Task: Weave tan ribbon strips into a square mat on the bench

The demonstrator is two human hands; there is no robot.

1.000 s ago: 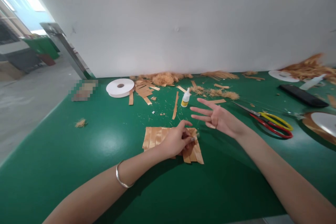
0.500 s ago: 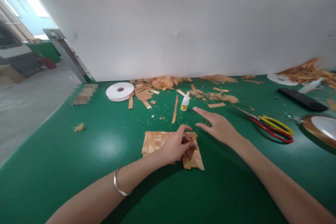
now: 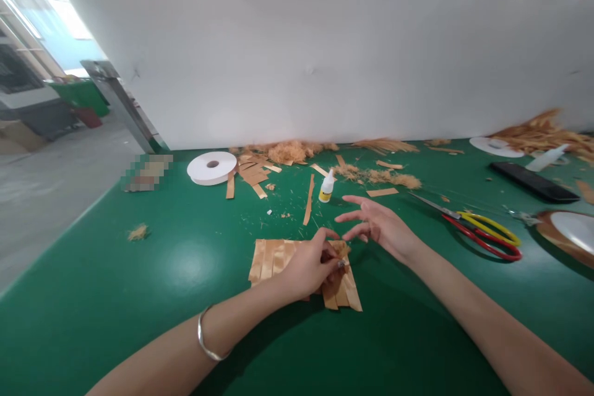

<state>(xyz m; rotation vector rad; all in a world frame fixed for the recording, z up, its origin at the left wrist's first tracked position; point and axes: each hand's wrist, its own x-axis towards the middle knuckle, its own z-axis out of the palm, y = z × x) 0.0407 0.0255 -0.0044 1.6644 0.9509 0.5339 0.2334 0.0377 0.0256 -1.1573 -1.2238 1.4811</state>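
Observation:
A flat piece made of tan ribbon strips side by side (image 3: pixel 268 258) lies on the green table. Over its right part rests my left hand (image 3: pixel 312 265), a bangle on the wrist, its fingers curled and pinched near a small tuft of tan fibre (image 3: pixel 342 249). What the fingertips hold, if anything, is too small to make out. My right hand (image 3: pixel 374 221) hovers just beyond the piece's upper right corner, fingers spread and holding nothing. Close behind it stands a small white bottle with a yellow label (image 3: pixel 327 188).
On the green table (image 3: pixel 116 322) are a white roll (image 3: pixel 199 177), ribbon scraps (image 3: pixel 253 174), loose fibre (image 3: pixel 292 151), red-and-yellow scissors (image 3: pixel 482 232), a black phone-like object (image 3: pixel 533 182) and a brown-edged roll (image 3: pixel 552 235). A white panel (image 3: pixel 306 68) stands behind.
My right hand has turned and moved slightly toward the left hand, with more of its fingers showing. My left hand stays over the strips. The view has tilted up slightly.

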